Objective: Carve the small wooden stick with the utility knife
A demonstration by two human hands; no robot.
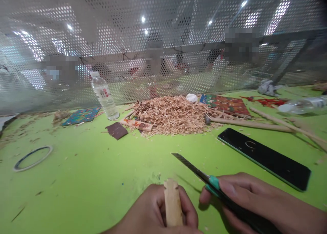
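Observation:
My left hand point(153, 210) is closed around a pale piece of wood point(173, 201) at the bottom middle, which stands up out of the fist. Small notches are cut near its top end, and its lower part is out of sight. To the right, my right hand point(252, 200) grips a utility knife point(213, 184) with a dark handle and a teal collar. The knife's long snap-off blade points up and left, above and apart from the wood.
Wood shavings point(171, 116) are heaped at the back by a perforated metal screen point(122, 56). A water bottle point(105, 96), brown sandpaper point(117, 130), tape ring point(33, 158), black phone point(264, 157), hammer point(247, 123) and lying bottle point(304, 105) surround my hands on the green table point(89, 186).

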